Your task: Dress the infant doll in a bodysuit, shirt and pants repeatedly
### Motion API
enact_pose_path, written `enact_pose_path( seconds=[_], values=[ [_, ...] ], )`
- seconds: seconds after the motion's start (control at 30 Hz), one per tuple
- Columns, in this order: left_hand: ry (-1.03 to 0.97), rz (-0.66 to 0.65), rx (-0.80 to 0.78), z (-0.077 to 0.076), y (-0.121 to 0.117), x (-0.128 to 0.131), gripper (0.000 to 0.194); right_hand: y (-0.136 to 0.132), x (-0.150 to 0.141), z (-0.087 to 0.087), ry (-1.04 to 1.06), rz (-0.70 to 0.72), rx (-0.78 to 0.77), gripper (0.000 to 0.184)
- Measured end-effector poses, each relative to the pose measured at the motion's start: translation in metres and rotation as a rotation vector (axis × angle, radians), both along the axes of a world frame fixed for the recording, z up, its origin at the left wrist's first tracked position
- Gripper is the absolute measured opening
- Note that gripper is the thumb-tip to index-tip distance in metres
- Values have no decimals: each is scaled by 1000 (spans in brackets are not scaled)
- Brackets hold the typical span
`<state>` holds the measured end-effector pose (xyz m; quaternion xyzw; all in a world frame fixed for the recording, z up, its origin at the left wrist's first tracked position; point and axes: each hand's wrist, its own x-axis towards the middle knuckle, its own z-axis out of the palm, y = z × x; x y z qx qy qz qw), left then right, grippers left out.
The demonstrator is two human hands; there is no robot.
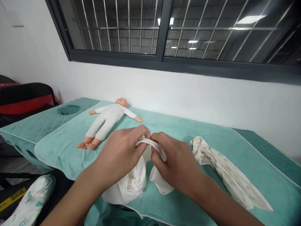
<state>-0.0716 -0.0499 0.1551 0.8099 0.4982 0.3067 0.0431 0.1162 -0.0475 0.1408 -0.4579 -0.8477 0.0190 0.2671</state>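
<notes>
Between my two hands a white baby garment (130,185) hangs over the front of the bed, its bound edge pinched at the top. My left hand (127,144) is closed on the left part of that edge, thumb and forefinger together. Close beside it, my right hand (172,157) grips the same edge from the right. The lower folds of the cloth rest near the green cover, and its exact cut is hidden by the bunching. A baby doll (108,117) in a white bodysuit lies on its back beyond my left hand, arms spread.
A rumpled printed baby garment (221,166) lies to the right on the green bed cover (181,125). A face hole (68,110) opens at the bed's left end. At lower left is a rolled patterned cloth (35,201). A wall and barred window (162,58) stand behind.
</notes>
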Motion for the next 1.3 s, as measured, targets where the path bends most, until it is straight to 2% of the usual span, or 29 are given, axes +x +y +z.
enact_pose_path(
  seconds=[0.1, 0.27, 0.37, 0.43, 0.5, 0.57, 0.63, 0.7, 0.77, 0.83, 0.93, 1.0, 1.07, 1.1, 1.13, 1.17, 1.23, 1.3],
  values=[
    [76, 79, 145, -1, -4, 3, 17, 5, 5, 0, 67, -67, 17, 20],
    [208, 407, 258, -8, 3, -15, 33, 27, 45, -1, 142, -234, -12, 26],
    [134, 520, 268, -18, 12, -27, 29, 32, 68, -8, 198, -304, -33, 27],
    [6, 520, 270, -24, 16, -33, 26, 32, 82, -12, 263, -339, -69, 28],
    [-126, 509, 254, -28, 18, -37, 24, 28, 95, -14, 349, -377, -110, 29],
    [-195, 578, 216, -28, 21, -39, 20, 27, 105, -15, 417, -441, -108, 29],
    [-127, 678, 115, -28, 29, -38, 18, 33, 114, -16, 414, -504, -114, 26],
    [38, 706, -48, -33, 48, -36, 22, 48, 119, -21, 324, -526, -213, 21],
    [192, 667, -207, -45, 76, -32, 27, 72, 122, -32, 183, -531, -348, 22],
    [252, 613, -300, -64, 109, -28, 27, 100, 124, -47, 34, -550, -436, 24],
    [289, 575, -302, -94, 156, -19, 27, 137, 122, -73, -167, -607, -469, 27],
    [303, 584, -256, -112, 175, -8, 33, 150, 113, -90, -242, -674, -434, 31],
    [318, 614, -187, -129, 181, 7, 37, 152, 98, -110, -260, -705, -272, 35],
    [326, 621, -140, -137, 179, 15, 38, 150, 88, -120, -251, -673, -162, 37],
    [338, 618, -71, -146, 176, 23, 37, 147, 77, -131, -232, -598, -46, 37],
    [347, 583, -6, -156, 171, 31, 36, 145, 66, -142, -197, -476, 3, 36],
    [345, 417, 13, -176, 164, 45, 32, 145, 46, -163, -119, -325, -77, 33],
    [318, 312, -81, -193, 162, 52, 29, 154, 33, -179, -94, -322, -212, 35]
  ],
)
